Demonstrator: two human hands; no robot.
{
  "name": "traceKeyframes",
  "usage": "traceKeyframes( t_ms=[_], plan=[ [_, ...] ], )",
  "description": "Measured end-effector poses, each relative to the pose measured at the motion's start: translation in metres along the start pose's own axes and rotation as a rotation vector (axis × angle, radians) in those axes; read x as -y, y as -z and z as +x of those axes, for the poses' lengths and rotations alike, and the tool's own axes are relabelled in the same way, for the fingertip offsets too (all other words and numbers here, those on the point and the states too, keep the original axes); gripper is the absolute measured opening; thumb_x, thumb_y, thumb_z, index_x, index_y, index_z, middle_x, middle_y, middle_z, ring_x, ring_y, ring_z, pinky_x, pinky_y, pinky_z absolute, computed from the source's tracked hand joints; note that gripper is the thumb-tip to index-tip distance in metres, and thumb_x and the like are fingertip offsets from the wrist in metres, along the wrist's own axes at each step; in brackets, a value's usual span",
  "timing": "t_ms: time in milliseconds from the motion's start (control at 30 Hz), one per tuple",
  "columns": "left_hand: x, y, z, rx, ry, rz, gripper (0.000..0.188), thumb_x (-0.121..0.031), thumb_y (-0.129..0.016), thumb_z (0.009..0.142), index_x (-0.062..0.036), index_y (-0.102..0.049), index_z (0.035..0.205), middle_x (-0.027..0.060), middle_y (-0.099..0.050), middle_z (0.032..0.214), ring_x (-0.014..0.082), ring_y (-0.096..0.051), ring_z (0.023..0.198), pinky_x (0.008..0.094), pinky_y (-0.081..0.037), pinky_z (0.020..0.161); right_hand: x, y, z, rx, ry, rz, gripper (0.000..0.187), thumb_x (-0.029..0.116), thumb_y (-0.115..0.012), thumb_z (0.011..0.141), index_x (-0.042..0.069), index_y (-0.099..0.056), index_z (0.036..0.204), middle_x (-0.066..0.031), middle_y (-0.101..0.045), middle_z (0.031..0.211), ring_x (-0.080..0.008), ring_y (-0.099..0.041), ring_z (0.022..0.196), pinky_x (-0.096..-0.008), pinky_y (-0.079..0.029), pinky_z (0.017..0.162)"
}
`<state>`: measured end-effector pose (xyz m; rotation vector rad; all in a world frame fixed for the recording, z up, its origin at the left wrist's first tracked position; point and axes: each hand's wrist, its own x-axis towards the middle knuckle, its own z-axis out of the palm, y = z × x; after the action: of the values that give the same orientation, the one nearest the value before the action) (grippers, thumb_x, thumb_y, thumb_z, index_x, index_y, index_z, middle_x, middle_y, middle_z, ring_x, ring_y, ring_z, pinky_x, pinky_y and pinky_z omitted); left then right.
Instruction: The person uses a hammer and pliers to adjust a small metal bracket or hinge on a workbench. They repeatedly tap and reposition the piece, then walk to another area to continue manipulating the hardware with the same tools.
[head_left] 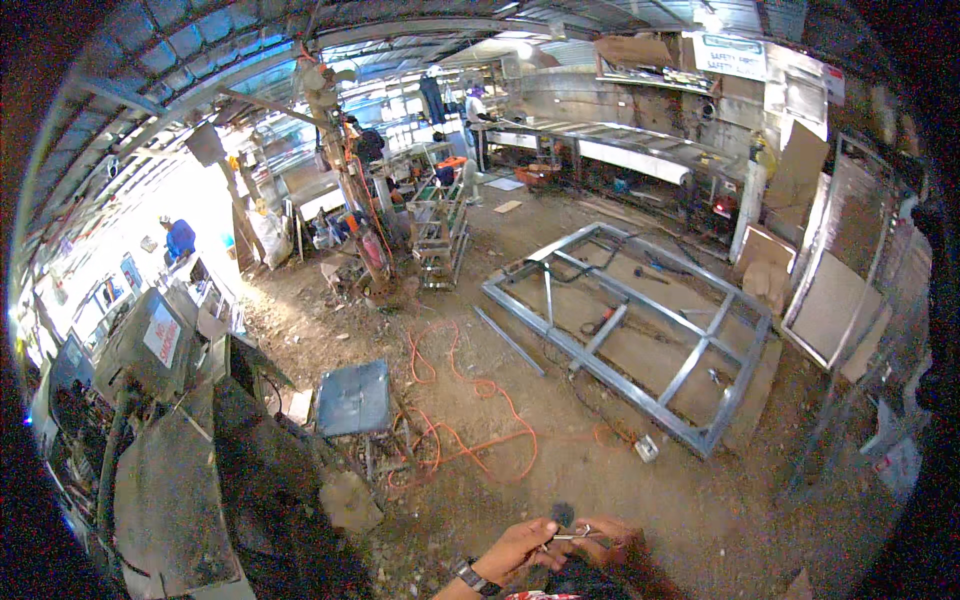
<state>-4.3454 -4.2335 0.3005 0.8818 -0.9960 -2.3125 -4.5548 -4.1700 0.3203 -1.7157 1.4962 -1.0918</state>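
Both hands come together at the bottom of the view. My left hand (520, 550), with a dark watch on the wrist, pinches a small shiny metal piece (570, 537) between thumb and fingers. My right hand (612, 548) closes on the same piece from the other side. A dark, fuzzy-looking round thing (563, 514) shows just beyond the fingers; whether it is joined to the metal piece I cannot tell. The piece is too small and blurred to name its kind.
A welded metal frame (655, 410) lies ahead right on the dirt floor. An orange cable (520, 425) loops beside a blue-topped stool (352, 397). Dark machinery (165, 490) stands left. A ladder-like metal rack (437, 245) stands farther back. People (180, 238) work in the distance.
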Motion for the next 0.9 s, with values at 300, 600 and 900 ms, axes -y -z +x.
traceKeyframes(
  t_ms=[300,600,900],
  plan=[
    [-0.192,0.065,0.156,-0.151,0.107,-0.226,0.032,-0.027,-0.064,0.097,-0.0040,-0.062,0.118,0.0020,-0.064,0.081,0.0128,-0.061,0.064,0.0277,-0.052,0.059,-0.062,0.025,0.295,0.268,0.480,-0.099,0.041,0.026,-0.068,0.092,0.006,-0.062,0.127,-0.0145,-0.068,0.120,-0.0337,-0.067,0.107,-0.0434,-0.055,0.090],
    [-0.303,0.192,0.295,-0.150,0.049,-0.210,0.025,-0.019,-0.064,0.097,-0.0023,-0.062,0.116,0.0046,-0.066,0.092,0.0161,-0.064,0.075,0.0339,-0.056,0.067,-0.115,-0.009,0.541,0.440,0.660,-0.066,0.041,0.019,-0.067,0.092,0.007,-0.060,0.131,-0.0132,-0.066,0.125,-0.0319,-0.066,0.111,-0.0408,-0.057,0.086],
    [-0.456,0.360,0.489,-0.310,-0.269,0.188,0.019,-0.018,-0.067,0.094,-0.0008,-0.070,0.100,0.0025,-0.068,0.084,0.0094,-0.061,0.074,0.0250,-0.047,0.065,-0.147,-0.049,0.795,0.357,0.098,0.071,0.045,0.022,-0.072,0.091,0.002,-0.060,0.129,-0.0148,-0.069,0.112,-0.0248,-0.069,0.099,-0.0340,-0.054,0.089]
  ],
)
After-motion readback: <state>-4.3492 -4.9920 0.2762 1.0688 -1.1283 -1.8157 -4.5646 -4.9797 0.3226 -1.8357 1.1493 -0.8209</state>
